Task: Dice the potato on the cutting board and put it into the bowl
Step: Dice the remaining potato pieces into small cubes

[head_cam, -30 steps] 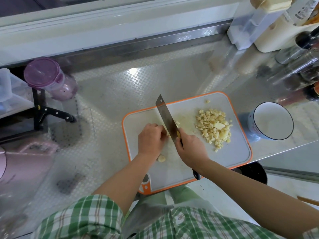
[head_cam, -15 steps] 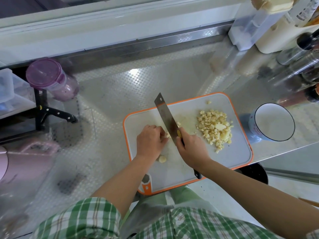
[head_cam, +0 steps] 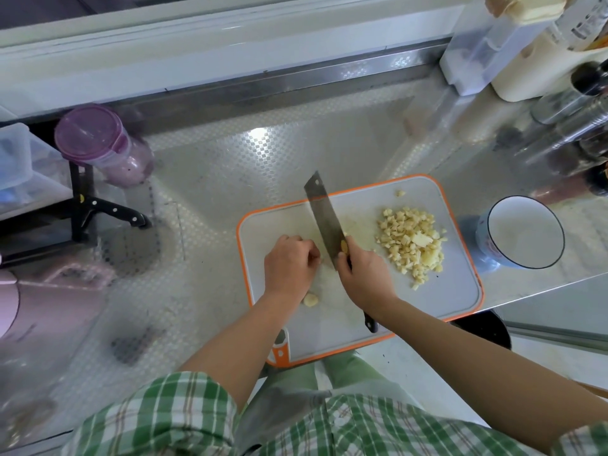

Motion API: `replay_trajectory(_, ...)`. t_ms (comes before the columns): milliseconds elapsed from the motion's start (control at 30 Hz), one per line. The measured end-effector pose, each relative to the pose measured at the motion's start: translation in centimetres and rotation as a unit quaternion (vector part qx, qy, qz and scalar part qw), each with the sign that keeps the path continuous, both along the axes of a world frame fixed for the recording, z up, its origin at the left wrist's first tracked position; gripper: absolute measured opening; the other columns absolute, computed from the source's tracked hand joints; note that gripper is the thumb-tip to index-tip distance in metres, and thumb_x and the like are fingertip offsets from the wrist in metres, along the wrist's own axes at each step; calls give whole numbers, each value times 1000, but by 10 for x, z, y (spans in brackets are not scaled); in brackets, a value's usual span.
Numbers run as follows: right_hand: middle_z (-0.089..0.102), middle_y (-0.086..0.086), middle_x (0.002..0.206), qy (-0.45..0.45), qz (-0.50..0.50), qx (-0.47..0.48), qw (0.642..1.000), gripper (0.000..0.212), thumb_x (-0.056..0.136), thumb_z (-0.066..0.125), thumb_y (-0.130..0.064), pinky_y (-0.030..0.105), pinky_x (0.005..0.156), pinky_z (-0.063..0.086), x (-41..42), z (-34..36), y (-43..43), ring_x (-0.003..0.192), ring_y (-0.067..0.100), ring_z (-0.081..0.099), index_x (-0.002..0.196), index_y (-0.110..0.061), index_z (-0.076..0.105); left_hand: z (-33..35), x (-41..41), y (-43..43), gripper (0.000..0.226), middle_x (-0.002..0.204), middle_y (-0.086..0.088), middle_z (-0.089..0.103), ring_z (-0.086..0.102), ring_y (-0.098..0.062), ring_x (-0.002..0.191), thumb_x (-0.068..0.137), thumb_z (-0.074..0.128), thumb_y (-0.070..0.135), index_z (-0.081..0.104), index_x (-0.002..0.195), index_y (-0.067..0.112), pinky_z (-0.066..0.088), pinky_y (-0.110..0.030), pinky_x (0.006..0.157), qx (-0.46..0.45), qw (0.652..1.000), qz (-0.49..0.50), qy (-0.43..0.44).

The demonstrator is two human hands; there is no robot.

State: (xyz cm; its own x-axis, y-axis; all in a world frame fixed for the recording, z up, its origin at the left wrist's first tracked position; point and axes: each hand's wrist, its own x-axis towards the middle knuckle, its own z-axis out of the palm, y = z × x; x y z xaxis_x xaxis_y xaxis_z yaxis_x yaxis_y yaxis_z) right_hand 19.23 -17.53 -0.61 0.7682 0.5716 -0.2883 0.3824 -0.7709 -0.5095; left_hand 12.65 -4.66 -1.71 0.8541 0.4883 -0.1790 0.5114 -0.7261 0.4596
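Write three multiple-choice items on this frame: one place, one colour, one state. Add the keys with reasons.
1. Where does the diced potato pile lie?
A. on the right part of the cutting board
B. on the counter left of the board
C. in the purple-lidded jar

2. What colour is the board's rim?
A. blue
B. orange
C. black

3. What state is the bowl in?
A. upright and empty
B. full of dice
C. turned upside down

Keys:
1 A: the dice sit heaped on the board's right side.
2 B: an orange band runs round the board's edge.
3 A: its mouth faces up and its white inside shows bare.
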Motion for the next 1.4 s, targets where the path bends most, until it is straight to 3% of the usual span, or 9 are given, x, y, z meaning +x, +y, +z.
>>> replay_trajectory(133,42,2,53,23,-42,57,997,12,98,43,-18,33,46,28,4,8,-5,46,23,41,87,-14,41,1,-10,2,4,84,6,62,53,-18,91,84,66,28,68,87,27,40,-28,66,-11,1000,19,0)
replay_trajectory(233,44,0,52,42,22,59,997,8,99,43,-19,32,45,25,-7,12,-6,46,21,42,102,-14,49,2,-19,4,9,87,2,63,54,-20,93,85,60,22,64,93,23,42,-31,69,5,998,56,-5)
replay_trajectory(367,44,-2,59,64,70,28,995,7,100,41,-22,32,45,25,-16,6,-4,52,19,42,94,-18,42,6,-30,-1,10,91,-1,64,55,-21,94,86,57,25,63,94,21,45,-35,73,15,997,80,5)
replay_trajectory(600,48,8,60,32,-73,17,997,14,98,40,-18,33,47,33,16,3,-47,54,29,49,100,-6,47,6,-49,-14,16,93,0,58,51,-20,97,84,62,29,62,98,22,44,-32,76,-17,999,-9,30)
replay_trajectory(767,45,7,61,14,-126,24,992,12,97,39,-15,33,47,30,28,7,-64,55,27,46,87,-9,41,9,-60,-16,37,108,-1,53,44,-19,110,78,68,35,59,111,21,43,-31,81,-7,993,-96,69)
replay_trajectory(967,47,9,59,60,-1,41,997,17,97,43,-20,34,47,31,2,9,-52,48,22,41,83,-10,42,11,-70,-18,37,108,-2,51,45,-22,109,79,68,31,60,113,21,43,-33,81,35,993,-90,70)
replay_trajectory(1133,43,7,56,71,-42,26,996,17,96,43,-17,31,47,30,12,9,-63,48,21,39,83,-6,43,7,-73,-24,28,103,-5,52,47,-24,103,78,69,25,65,105,21,45,-36,78,54,994,-88,41)
replay_trajectory(1300,46,15,60,95,-37,50,994,19,96,45,-19,37,50,34,14,11,-68,51,23,42,83,-4,44,-2,-65,-33,8,79,-6,59,58,-28,82,78,71,21,71,76,14,48,-35,56,77,994,-76,-16)
replay_trajectory(1400,54,25,67,105,-43,59,992,18,95,45,-20,37,51,36,10,11,-67,53,26,45,86,-4,46,0,-56,-33,16,88,-1,63,53,-21,93,86,65,33,74,88,20,49,-33,69,6,1000,12,-2)
